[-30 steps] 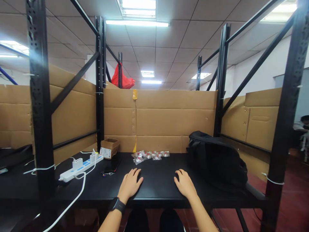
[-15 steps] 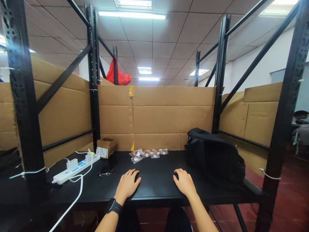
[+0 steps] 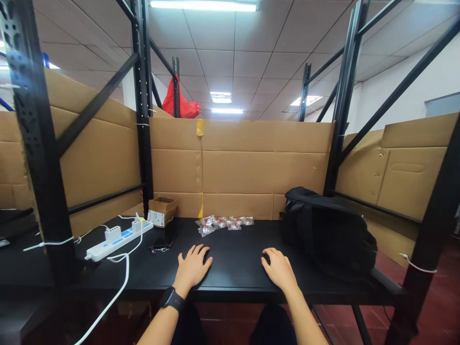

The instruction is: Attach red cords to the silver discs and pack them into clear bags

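Clear-wrapped packets with red centres (image 3: pixel 222 222) lie in a loose cluster on a black counter (image 3: pixel 235 270), beyond a person's two bare hands. Nearest, a dark smartwatch (image 3: pixel 172 299) circles the left wrist. The left hand (image 3: pixel 192 267), fingers spread and thumb apart, and the right hand (image 3: pixel 279 269), fingers gently curled, appear to rest on the counter — neither holds anything. The moment reads as a resting pose, no grasp begun; any reach for the packets would call for extending forward, then a light pinch. A white power strip (image 3: pixel 117 243) sits left, a black bag (image 3: pixel 327 239) right — and, behind everything, a cardboard panel (image 3: pixel 237 172).
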The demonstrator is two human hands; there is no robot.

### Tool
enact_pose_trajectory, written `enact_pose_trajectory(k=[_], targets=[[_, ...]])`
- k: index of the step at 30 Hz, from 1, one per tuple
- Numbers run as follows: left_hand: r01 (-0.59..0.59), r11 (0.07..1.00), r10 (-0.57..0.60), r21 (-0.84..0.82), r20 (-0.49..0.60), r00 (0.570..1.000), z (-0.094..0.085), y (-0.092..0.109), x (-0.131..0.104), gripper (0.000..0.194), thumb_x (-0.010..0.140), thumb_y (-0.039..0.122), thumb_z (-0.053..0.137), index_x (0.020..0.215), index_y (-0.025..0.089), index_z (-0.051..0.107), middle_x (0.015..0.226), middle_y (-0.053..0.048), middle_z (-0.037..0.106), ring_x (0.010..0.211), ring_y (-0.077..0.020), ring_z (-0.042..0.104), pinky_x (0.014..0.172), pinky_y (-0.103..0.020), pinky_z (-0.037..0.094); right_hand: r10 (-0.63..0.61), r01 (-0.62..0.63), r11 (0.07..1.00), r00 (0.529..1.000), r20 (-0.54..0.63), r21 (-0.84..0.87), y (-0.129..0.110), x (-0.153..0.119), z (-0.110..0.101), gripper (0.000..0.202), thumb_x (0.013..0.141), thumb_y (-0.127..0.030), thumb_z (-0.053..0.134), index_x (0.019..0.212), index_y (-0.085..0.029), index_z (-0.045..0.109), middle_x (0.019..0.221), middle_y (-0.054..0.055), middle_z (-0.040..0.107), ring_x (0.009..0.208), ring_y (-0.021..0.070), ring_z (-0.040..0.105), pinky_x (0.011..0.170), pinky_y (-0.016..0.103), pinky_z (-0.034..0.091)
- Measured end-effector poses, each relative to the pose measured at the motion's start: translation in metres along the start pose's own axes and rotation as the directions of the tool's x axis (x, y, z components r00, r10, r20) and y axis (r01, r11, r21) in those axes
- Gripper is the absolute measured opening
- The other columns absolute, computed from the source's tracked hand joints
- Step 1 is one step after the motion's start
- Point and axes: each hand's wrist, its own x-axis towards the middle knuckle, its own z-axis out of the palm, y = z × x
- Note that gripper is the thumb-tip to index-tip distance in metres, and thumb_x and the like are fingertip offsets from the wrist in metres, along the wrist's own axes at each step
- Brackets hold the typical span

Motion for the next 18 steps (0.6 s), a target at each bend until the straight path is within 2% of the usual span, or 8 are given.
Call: enact_pose_trajectory(k=[6,8,9,12,14,16,18], targets=[[0.01,0.999,-0.009,0.049,-0.015,1.0,0.005,0.003,0.004,0.048,0.094,0.049,0.036,0.135,0.033,0.053,0.148,-0.009,0.046,0.138,-0.0364,0.035,0.105,-0.07,0.021,-0.009,0.009,1.0,1.0,0.012,-0.007,-0.002,-0.001,-0.002,0.028,0.092,-0.033,0.045,0.112,-0.025,0.065,0.122,0.007,0.066,0.112,0.0243,0.058,0.091,0.037,0.039],[0.017,0.995,-0.012,0.103,-0.056,0.998,0.003,0.006,0.019,0.047,0.093,0.046,0.037,0.134,0.03,0.055,0.143,-0.013,0.05,0.132,-0.0365,0.041,0.105,-0.067,0.022,-0.017,0.017,1.0,1.0,0.016,-0.013,-0.004,0.0,-0.002,0.03,0.092,-0.033,0.045,0.113,-0.025,0.065,0.123,0.007,0.066,0.113,0.025,0.058,0.091,0.038,0.04],[-0.016,0.991,0.023,0.132,-0.048,0.999,0.0,0.008,0.03,0.047,0.093,0.044,0.039,0.133,0.026,0.056,0.14,-0.015,0.052,0.129,-0.036,0.044,0.106,-0.063,0.023,-0.018,0.018,1.0,1.0,0.017,-0.016,-0.004,0.001,-0.002,0.03,0.092,-0.032,0.045,0.114,-0.025,0.065,0.124,0.007,0.065,0.113,0.0255,0.058,0.091,0.038,0.04],[-0.098,0.979,0.106,0.179,-0.037,0.994,-0.007,0.01,0.071,0.059,0.086,0.039,0.05,0.141,0.017,0.049,0.148,-0.019,0.044,0.135,-0.0356,0.038,0.108,-0.055,0.026,-0.014,0.014,1.0,1.0,0.01,-0.004,0.0,-0.001,0.001,0.031,0.091,-0.032,0.045,0.113,-0.026,0.066,0.124,0.008,0.066,0.113,0.0264,0.059,0.091,0.039,0.043],[-0.082,0.981,0.089,0.173,-0.031,0.996,-0.009,0.007,0.094,0.069,0.083,0.042,0.053,0.145,0.014,0.042,0.151,-0.019,0.04,0.136,-0.0359,0.038,0.109,-0.055,0.025,-0.042,0.043,0.999,0.999,-0.025,0.019,0.006,-0.005,0.008,0.033,0.091,-0.033,0.044,0.113,-0.026,0.067,0.123,0.009,0.067,0.114,0.0267,0.061,0.091,0.039,0.045],[-0.026,0.988,0.033,0.15,-0.04,0.999,-0.002,0.001,0.108,0.07,0.084,0.047,0.05,0.146,0.014,0.042,0.146,-0.02,0.047,0.13,-0.0365,0.045,0.108,-0.057,0.025,-0.076,0.082,0.996,0.991,-0.109,0.046,0.011,-0.01,0.017,0.034,0.091,-0.034,0.045,0.117,-0.027,0.066,0.122,0.008,0.068,0.115,0.0269,0.062,0.094,0.041,0.047],[0.006,0.99,0.003,0.142,-0.063,0.998,0.01,-0.005,0.111,0.062,0.085,0.044,0.047,0.14,0.014,0.05,0.134,-0.019,0.058,0.121,-0.0359,0.053,0.106,-0.057,0.027,-0.146,0.16,0.984,0.977,-0.155,0.078,0.008,-0.013,0.023,0.032,0.086,-0.033,0.053,0.115,-0.03,0.067,0.117,0.005,0.071,0.107,0.0263,0.067,0.086,0.036,0.053]])
